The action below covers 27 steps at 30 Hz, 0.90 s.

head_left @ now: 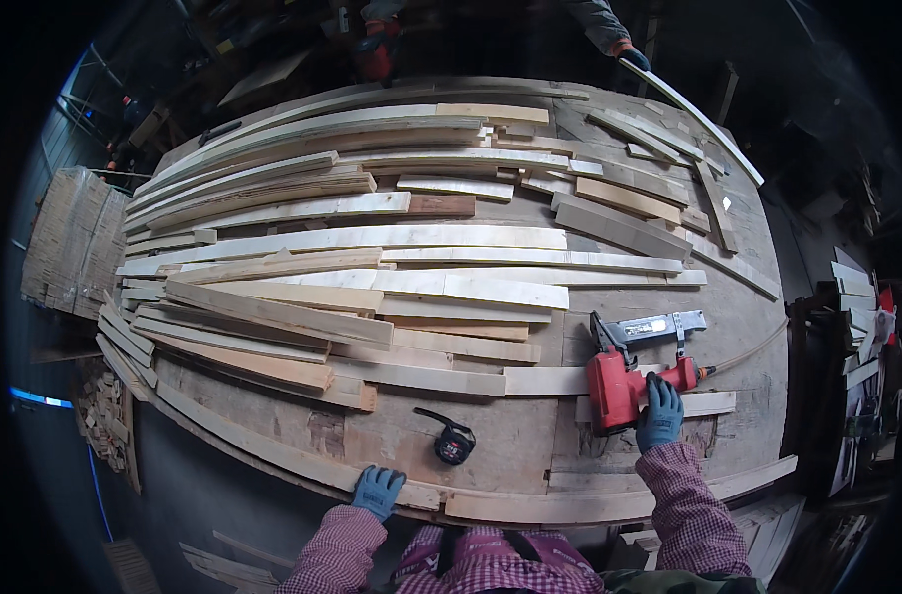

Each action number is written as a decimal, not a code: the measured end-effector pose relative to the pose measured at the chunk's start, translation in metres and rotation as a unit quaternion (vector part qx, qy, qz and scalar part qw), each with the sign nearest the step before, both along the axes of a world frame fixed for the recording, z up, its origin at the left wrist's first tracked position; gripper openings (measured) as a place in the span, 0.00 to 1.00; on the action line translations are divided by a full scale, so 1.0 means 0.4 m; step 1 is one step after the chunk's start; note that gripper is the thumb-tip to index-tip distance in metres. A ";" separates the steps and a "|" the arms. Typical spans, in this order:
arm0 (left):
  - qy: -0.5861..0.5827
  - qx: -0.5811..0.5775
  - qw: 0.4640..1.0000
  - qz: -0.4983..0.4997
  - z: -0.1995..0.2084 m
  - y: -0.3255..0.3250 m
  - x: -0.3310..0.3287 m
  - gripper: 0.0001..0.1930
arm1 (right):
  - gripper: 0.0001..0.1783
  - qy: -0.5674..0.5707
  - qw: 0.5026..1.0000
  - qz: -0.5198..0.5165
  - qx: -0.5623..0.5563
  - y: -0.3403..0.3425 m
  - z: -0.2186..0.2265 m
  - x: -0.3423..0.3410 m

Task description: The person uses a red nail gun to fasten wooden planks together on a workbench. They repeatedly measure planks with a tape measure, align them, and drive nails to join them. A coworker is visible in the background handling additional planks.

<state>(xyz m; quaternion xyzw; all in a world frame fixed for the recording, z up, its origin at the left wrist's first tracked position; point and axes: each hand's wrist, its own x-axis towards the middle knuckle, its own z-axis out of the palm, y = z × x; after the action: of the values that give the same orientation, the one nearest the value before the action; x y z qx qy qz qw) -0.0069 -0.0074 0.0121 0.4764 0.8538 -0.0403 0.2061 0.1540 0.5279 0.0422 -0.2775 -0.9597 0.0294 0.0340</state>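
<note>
My right hand (660,416), in a blue work glove, is wrapped round the handle of a red nail gun (614,389). The gun lies toward the right of the wooden table, its grey magazine (654,328) pointing away and an air hose (758,348) running off its right end. At the near edge my left hand (379,490), gloved alike, has its fingers curled over a long wooden strip (273,455). Another strip (550,507) continues this line to the right. Between my hands lies a black tape measure (454,444) with a dark strap.
Many pale wooden strips (372,238) lie in rows across the table (510,436). At the far right a co-worker's gloved hand (633,56) holds a long strip (699,119). A red tool (375,54) shows at the far side. Stacked wood (73,243) stands left.
</note>
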 end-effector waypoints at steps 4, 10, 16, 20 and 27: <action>0.044 0.034 0.998 -0.037 -0.071 -0.051 0.001 0.36 | 0.39 0.123 0.990 -0.066 -0.024 -0.186 0.003 0.104; -0.039 0.047 0.998 -0.014 -0.016 -0.017 -0.029 0.40 | 0.37 -0.083 0.978 0.014 -0.189 -0.570 0.030 0.195; -0.144 0.169 0.975 0.030 0.020 -0.054 -0.076 0.38 | 0.38 -0.118 0.967 -0.112 -0.195 -0.652 0.002 0.131; -0.030 0.301 0.948 0.097 0.092 -0.055 -0.209 0.34 | 0.36 -0.032 0.965 -0.106 -0.236 -0.556 0.020 0.047; 0.157 0.319 0.921 0.159 0.207 0.030 -0.596 0.33 | 0.30 0.050 0.974 -0.066 -0.209 -0.236 0.136 -0.296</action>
<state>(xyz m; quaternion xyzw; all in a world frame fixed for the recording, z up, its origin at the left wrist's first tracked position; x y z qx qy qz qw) -0.2454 0.0047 0.0949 0.3628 0.9073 0.1927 -0.0899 0.0357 0.4334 0.0965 -0.3393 -0.9089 0.2412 0.0246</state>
